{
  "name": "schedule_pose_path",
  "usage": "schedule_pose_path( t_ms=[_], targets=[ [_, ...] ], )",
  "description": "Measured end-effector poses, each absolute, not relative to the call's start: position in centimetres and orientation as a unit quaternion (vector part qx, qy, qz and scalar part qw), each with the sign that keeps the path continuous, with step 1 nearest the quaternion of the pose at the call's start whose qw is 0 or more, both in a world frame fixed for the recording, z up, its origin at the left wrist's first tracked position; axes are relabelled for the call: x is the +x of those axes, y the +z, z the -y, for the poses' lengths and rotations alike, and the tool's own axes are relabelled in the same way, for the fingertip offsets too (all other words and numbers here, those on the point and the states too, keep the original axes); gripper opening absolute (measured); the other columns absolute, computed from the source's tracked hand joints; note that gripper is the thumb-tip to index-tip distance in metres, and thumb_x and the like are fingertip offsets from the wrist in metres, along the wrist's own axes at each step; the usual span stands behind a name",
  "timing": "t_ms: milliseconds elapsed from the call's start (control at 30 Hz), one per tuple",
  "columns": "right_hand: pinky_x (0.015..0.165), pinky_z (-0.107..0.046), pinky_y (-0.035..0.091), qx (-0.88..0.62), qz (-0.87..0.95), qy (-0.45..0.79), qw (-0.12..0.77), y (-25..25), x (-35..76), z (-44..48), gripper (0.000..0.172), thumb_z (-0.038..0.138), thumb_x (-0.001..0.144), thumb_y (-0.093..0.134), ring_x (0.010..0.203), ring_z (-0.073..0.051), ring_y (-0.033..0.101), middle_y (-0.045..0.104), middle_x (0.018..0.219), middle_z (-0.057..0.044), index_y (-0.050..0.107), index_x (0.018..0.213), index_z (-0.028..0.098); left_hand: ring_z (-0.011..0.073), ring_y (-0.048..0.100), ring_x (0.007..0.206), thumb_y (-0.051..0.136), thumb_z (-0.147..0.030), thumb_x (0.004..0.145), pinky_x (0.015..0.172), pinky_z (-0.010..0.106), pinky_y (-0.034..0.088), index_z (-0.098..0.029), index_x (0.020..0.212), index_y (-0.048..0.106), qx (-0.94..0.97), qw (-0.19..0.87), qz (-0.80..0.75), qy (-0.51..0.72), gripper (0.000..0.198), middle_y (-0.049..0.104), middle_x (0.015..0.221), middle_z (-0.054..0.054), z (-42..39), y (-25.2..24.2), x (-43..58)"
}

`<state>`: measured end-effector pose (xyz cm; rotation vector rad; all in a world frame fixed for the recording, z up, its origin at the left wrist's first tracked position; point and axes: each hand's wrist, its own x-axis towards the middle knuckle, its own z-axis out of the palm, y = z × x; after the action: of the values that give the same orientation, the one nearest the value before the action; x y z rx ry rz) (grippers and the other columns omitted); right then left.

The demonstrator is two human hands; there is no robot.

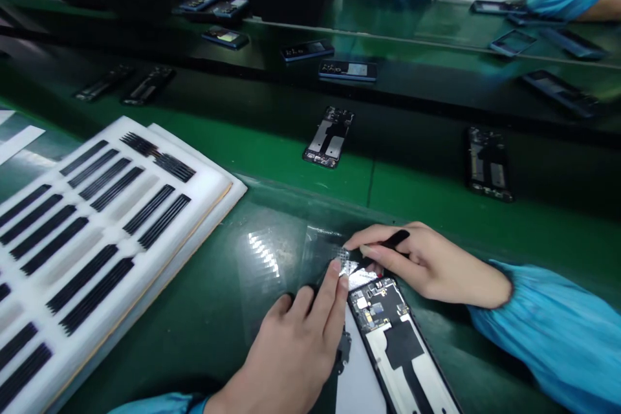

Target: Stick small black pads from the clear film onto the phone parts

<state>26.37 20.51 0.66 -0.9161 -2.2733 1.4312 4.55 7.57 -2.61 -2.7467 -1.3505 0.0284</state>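
My left hand point(301, 343) lies with its fingers stretched out, its index fingertip on a clear plastic film point(317, 249) bearing small shiny pieces. My right hand point(422, 259) is closed around black tweezers point(395, 239), whose tip points at the film beside my left fingertips. Just below the hands lies an opened phone point(402, 343), its circuit board and pale inner frame showing. A silvery piece point(363, 277) sits at the phone's top edge. Under the phone's left side is a white sheet point(356, 369), and a small dark part point(343, 352) is partly hidden by my left hand.
White foam trays point(109, 220) holding rows of black strips are stacked at left. Beyond, a green and black conveyor point(272, 123) carries opened phones point(330, 136), another phone point(488, 162) at right. Blue-framed phones point(348, 70) rest on a ledge. Blue-sleeved people sit opposite.
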Motion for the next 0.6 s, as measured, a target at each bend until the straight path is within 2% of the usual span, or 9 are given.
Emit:
schedule_pose_path(
  t_ms=[100, 233, 300, 400, 467, 600],
  targets=[
    [0.065, -0.027, 0.061, -0.367, 0.719, 0.559, 0.186, -0.8, 26.8, -20.1, 0.035, 0.040, 0.102, 0.049, 0.073, -0.018, 0.074, 0.077, 0.099, -0.009, 0.075, 0.095, 0.017, 0.0246, 0.061, 0.086, 0.044, -0.005, 0.082, 0.060, 0.035, 0.056, -0.007, 0.145, 0.046, -0.896, 0.045, 0.442, 0.004, 0.064, 0.040, 0.156, 0.018, -7.6, -2.7, 4.5],
    [0.061, -0.026, 0.060, -0.375, 0.647, 0.616, 0.247, -2.1, 27.1, -20.0, 0.038, 0.043, 0.101, 0.053, 0.062, -0.016, 0.071, 0.076, 0.081, -0.009, 0.075, 0.094, 0.014, 0.0236, 0.062, 0.083, 0.044, -0.002, 0.081, 0.057, 0.033, 0.056, -0.008, 0.141, 0.052, -0.895, 0.055, 0.443, -0.010, 0.061, 0.044, 0.153, 0.016, -7.6, -2.7, 4.5],
    [0.059, -0.024, 0.060, -0.373, 0.630, 0.624, 0.273, -2.1, 27.2, -19.8, 0.037, 0.042, 0.101, 0.055, 0.060, -0.014, 0.070, 0.076, 0.085, -0.010, 0.076, 0.090, 0.013, 0.0230, 0.062, 0.082, 0.044, -0.001, 0.082, 0.057, 0.033, 0.056, -0.009, 0.139, 0.054, -0.894, 0.062, 0.443, -0.021, 0.059, 0.046, 0.152, 0.016, -7.7, -2.8, 4.4],
    [0.059, -0.021, 0.060, -0.374, 0.617, 0.627, 0.294, -2.0, 27.7, -18.8, 0.039, 0.040, 0.101, 0.056, 0.059, -0.011, 0.070, 0.075, 0.105, -0.012, 0.076, 0.080, 0.013, 0.0225, 0.062, 0.081, 0.044, 0.000, 0.081, 0.057, 0.033, 0.057, -0.009, 0.139, 0.054, -0.894, 0.060, 0.442, -0.031, 0.059, 0.046, 0.151, 0.016, -7.7, -2.9, 4.3],
    [0.061, -0.020, 0.061, -0.377, 0.607, 0.636, 0.291, -2.1, 28.1, -17.8, 0.035, 0.038, 0.101, 0.056, 0.061, -0.011, 0.071, 0.076, 0.102, -0.010, 0.077, 0.086, 0.014, 0.0222, 0.062, 0.081, 0.043, 0.002, 0.080, 0.057, 0.032, 0.057, -0.009, 0.140, 0.054, -0.895, 0.054, 0.441, -0.028, 0.062, 0.045, 0.152, 0.015, -7.8, -3.0, 4.3],
    [0.063, -0.017, 0.060, -0.377, 0.595, 0.650, 0.286, -2.4, 28.3, -16.3, 0.025, 0.034, 0.102, 0.056, 0.064, -0.012, 0.072, 0.076, 0.076, -0.003, 0.074, 0.109, 0.018, 0.0219, 0.061, 0.078, 0.043, 0.004, 0.079, 0.055, 0.032, 0.056, -0.010, 0.137, 0.057, -0.892, 0.063, 0.445, -0.043, 0.061, 0.049, 0.150, 0.014, -8.0, -2.9, 4.4]
  ],
)
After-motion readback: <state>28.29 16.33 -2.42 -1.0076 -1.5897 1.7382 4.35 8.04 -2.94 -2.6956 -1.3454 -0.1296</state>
